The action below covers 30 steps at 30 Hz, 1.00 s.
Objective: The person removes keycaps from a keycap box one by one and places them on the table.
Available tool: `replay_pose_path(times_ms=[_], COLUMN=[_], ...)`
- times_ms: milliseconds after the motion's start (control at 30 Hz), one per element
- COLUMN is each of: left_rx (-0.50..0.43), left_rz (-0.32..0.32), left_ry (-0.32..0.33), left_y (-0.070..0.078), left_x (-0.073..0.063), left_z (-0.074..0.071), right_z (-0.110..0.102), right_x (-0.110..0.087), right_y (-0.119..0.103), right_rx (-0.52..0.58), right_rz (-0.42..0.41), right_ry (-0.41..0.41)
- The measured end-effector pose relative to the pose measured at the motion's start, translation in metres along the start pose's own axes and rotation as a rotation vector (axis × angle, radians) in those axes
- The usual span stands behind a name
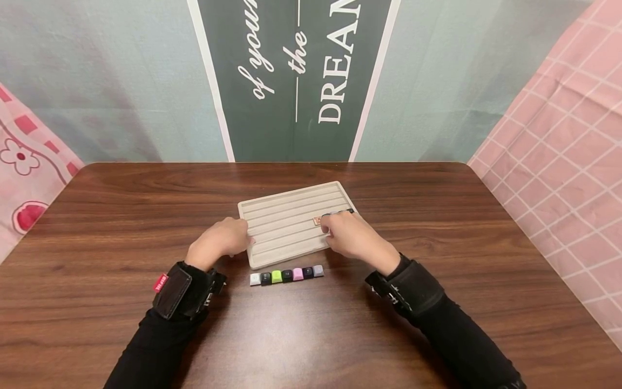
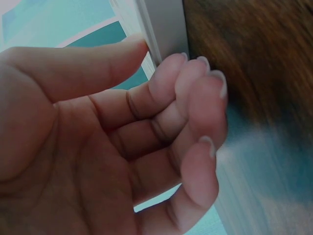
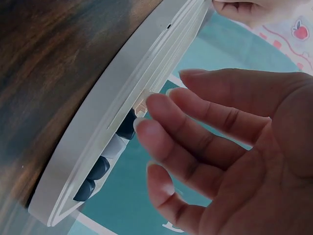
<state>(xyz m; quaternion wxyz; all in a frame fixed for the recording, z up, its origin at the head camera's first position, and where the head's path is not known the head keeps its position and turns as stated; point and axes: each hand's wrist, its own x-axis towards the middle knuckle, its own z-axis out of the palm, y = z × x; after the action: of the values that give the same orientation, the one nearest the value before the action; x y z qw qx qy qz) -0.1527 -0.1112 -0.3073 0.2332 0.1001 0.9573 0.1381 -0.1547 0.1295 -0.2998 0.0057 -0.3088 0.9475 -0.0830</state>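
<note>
A beige ridged tray [image 1: 277,216] lies slightly turned on the table. My left hand [image 1: 221,242] pinches its left edge, thumb on the rim and curled fingers against the side, as the left wrist view shows. Over the tray's right part is my right hand [image 1: 352,237], its bent fingertips at an orange-and-white keycap [image 1: 317,220] in a groove. Its thumb stands apart from the fingers. Several dark and grey keycaps [image 3: 99,167] continue that row, partly hidden by the hand in the head view. Whether the fingertips press on the orange keycap is hard to tell.
In front of the tray, a row of several loose keycaps [image 1: 287,275] in white, black, green, pink and lavender lies on the brown wooden table [image 1: 146,216]. Behind the table hangs a cloth with printed lettering [image 1: 298,81]; pink patterned cloth [image 1: 573,135] flanks it.
</note>
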Motion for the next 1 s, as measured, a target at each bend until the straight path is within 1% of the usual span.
replay_pose_path(times_ms=[333,500,700,1000], left_rx=[0.016,0.005,0.010,0.010], left_rz=[-0.006,-0.013,-0.015,-0.011], left_ry=[-0.003,-0.006,-0.007,-0.001], left_y=[0.000,0.000,0.000,0.000], left_x=[0.002,0.002,0.002,0.002], left_z=[0.000,0.001,0.001,0.001], right_z=[0.000,0.001,0.004,0.003], right_x=[0.008,0.014,0.022,0.032], right_y=[0.001,0.004,0.006,0.009], right_rx=[0.025,0.022,0.033,0.049], right_rz=[0.033,0.056,0.053,0.062], right_ry=[0.017,0.018,0.056,0.034])
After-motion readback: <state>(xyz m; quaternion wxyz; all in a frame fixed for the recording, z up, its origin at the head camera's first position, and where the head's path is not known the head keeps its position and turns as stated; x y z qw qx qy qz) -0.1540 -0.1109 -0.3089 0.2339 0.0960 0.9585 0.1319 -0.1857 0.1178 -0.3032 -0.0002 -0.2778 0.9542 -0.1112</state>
